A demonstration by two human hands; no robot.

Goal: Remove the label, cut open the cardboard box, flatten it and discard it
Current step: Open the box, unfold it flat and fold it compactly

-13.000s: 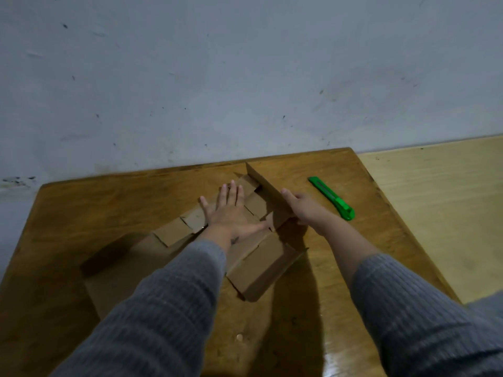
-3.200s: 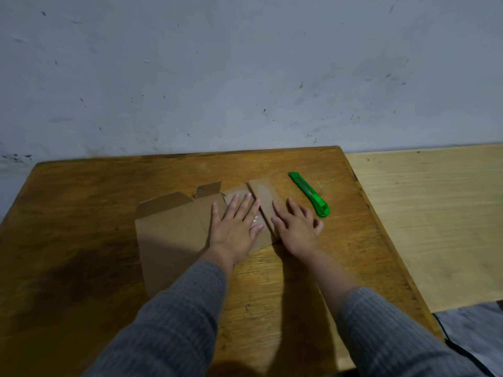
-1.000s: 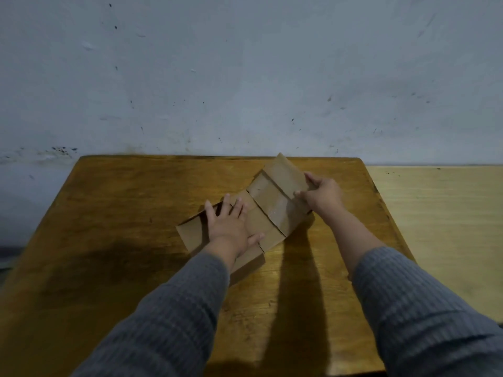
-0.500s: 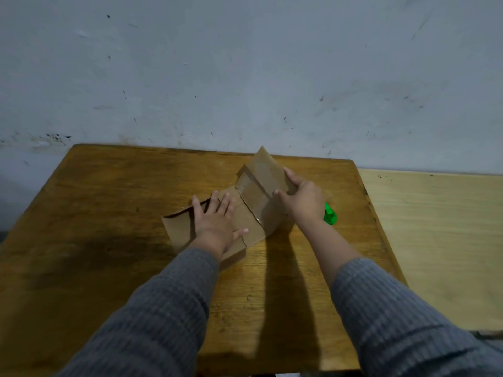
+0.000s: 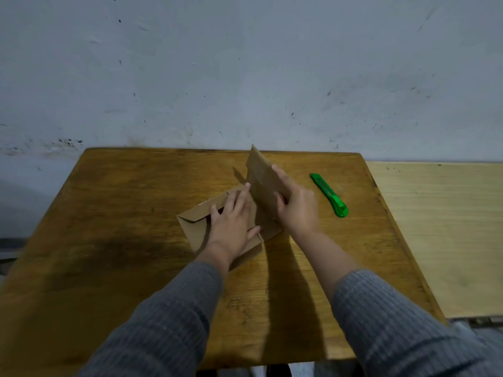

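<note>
The brown cardboard box (image 5: 196, 224), cut open and folded, lies in the middle of the wooden table (image 5: 114, 219). My left hand (image 5: 234, 224) presses flat on its folded part, fingers spread. My right hand (image 5: 296, 205) holds the right panel (image 5: 261, 172) of the cardboard, which stands nearly upright, thumb on the near side and fingers behind. A green utility knife (image 5: 329, 194) lies on the table to the right of my right hand. No label is visible.
A grey-white wall (image 5: 245, 72) stands right behind the table's far edge. A lighter wooden surface (image 5: 441, 227) adjoins the table on the right. The table's near edge runs under my forearms.
My right hand has swung the right panel up from a slant to nearly upright, folding it toward the left. The green knife is uncovered again. My left hand stays pressed on the cardboard.
</note>
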